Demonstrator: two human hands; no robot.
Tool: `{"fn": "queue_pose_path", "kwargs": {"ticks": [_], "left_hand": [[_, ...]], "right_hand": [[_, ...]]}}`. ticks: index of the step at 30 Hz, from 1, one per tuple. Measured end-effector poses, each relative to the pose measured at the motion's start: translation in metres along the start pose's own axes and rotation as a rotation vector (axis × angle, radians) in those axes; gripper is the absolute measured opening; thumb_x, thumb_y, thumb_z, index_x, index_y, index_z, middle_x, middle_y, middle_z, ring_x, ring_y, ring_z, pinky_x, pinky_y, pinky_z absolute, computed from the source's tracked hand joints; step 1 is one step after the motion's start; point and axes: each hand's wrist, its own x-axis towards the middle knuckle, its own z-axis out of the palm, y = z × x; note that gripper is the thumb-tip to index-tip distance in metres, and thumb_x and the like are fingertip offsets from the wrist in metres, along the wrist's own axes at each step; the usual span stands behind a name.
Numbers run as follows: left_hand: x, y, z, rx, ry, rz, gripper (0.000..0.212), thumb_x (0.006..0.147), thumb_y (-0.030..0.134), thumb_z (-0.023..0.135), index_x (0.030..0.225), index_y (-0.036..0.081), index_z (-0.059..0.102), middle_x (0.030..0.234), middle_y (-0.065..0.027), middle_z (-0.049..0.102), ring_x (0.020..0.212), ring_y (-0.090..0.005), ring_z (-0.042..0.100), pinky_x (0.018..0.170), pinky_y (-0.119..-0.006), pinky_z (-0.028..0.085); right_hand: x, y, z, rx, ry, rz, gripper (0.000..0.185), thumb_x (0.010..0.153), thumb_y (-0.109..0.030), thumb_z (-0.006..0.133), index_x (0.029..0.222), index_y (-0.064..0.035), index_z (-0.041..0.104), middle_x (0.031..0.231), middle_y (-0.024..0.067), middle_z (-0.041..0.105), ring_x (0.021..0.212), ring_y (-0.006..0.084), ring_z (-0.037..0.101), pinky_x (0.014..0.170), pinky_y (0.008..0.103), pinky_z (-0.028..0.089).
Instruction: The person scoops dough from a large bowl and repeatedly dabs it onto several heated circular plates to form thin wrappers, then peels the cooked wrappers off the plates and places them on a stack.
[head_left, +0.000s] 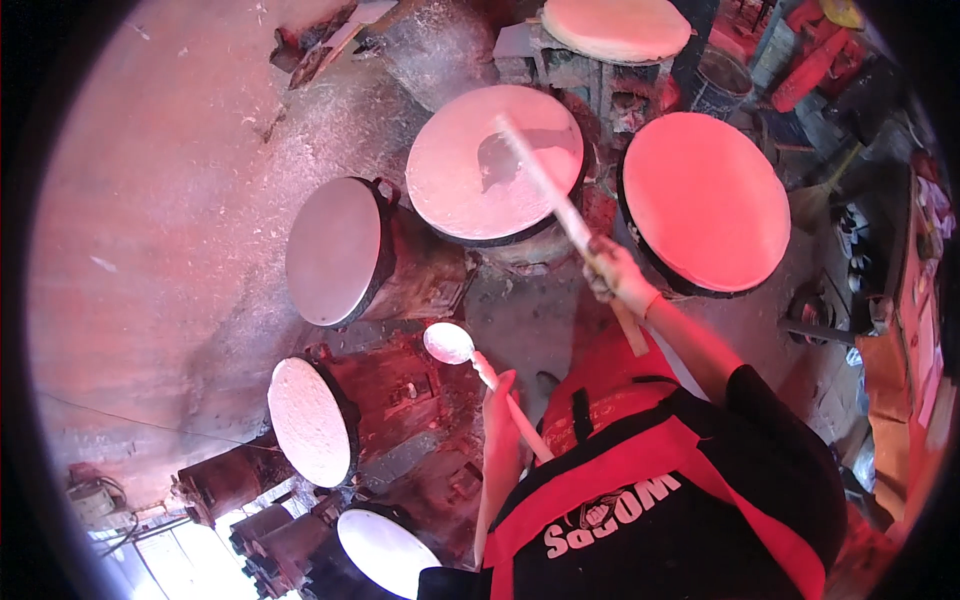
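My right hand (616, 276) is closed around a long, flat wooden stick (551, 191), whose far end reaches over the pale round top of the middle pan (457, 172). A darker patch (499, 161) shows in that pale surface beside the stick. My left hand (502, 401) holds a long-handled ladle (448, 343), its shiny round head up in front of me; the fingers are partly hidden. A red-lit pan (705, 202) with a smooth round top stands to the right of my right hand. A smooth grey-pink round pan (334, 251) is at the left.
Two more round pans, one with a rough pale top (309, 421) and one brightly lit (386, 551), stand at lower left. A pale round slab (616, 28) rests on a stand at the top. A bucket (721, 81) and a broom (814, 202) are at right.
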Motion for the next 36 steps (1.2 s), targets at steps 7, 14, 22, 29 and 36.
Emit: {"fn": "queue_pose_path", "kwargs": {"ticks": [7, 14, 22, 29, 36], "left_hand": [[-0.011, 0.0, 0.043, -0.023, 0.019, 0.084, 0.032, 0.084, 0.022, 0.064, 0.111, 0.007, 0.056, 0.098, 0.0019, 0.053, 0.089, -0.0074, 0.048, 0.08, -0.023, 0.041], [-0.018, 0.027, 0.064, -0.043, -0.064, 0.155, 0.017, 0.089, 0.02, 0.059, 0.102, 0.009, 0.057, 0.076, 0.0021, 0.05, 0.057, -0.0053, 0.045, 0.047, -0.019, 0.036], [-0.028, 0.079, 0.051, -0.058, -0.015, 0.216, 0.013, 0.09, 0.016, 0.055, 0.101, 0.01, 0.055, 0.065, 0.0049, 0.043, 0.051, -0.0035, 0.039, 0.042, -0.019, 0.029], [-0.022, 0.09, 0.048, -0.06, -0.149, 0.212, 0.009, 0.09, 0.011, 0.052, 0.096, 0.007, 0.049, 0.074, 0.0007, 0.046, 0.055, -0.0062, 0.042, 0.043, -0.018, 0.032], [-0.024, 0.098, 0.043, -0.007, -0.284, 0.131, 0.007, 0.092, 0.011, 0.049, 0.096, 0.005, 0.047, 0.076, -0.0006, 0.045, 0.055, -0.0044, 0.039, 0.04, -0.015, 0.026]], "right_hand": [[0.021, -0.019, -0.041, 0.026, 0.021, 0.044, 0.029, 0.091, -0.043, 0.051, 0.103, -0.0171, 0.05, 0.059, -0.0018, 0.043, 0.039, 0.0077, 0.033, 0.034, 0.0234, 0.024], [0.118, -0.062, -0.017, -0.367, 0.316, -0.366, 0.034, 0.093, -0.034, 0.045, 0.119, -0.0132, 0.05, 0.072, 0.0146, 0.057, 0.057, 0.0295, 0.054, 0.051, 0.0397, 0.042], [0.087, -0.039, 0.012, -0.533, 0.556, -0.825, 0.045, 0.09, -0.033, 0.053, 0.13, -0.0143, 0.047, 0.102, 0.0226, 0.061, 0.096, 0.0291, 0.062, 0.083, 0.0356, 0.045], [0.098, -0.024, 0.059, -0.546, 0.246, -0.469, 0.039, 0.089, -0.032, 0.054, 0.118, -0.0059, 0.057, 0.104, 0.0189, 0.063, 0.099, 0.0224, 0.061, 0.085, 0.0302, 0.044], [0.081, 0.008, 0.036, -0.51, 0.418, -0.507, 0.043, 0.092, -0.031, 0.052, 0.128, -0.0074, 0.05, 0.118, 0.012, 0.06, 0.11, 0.0164, 0.054, 0.094, 0.0275, 0.038]]}}
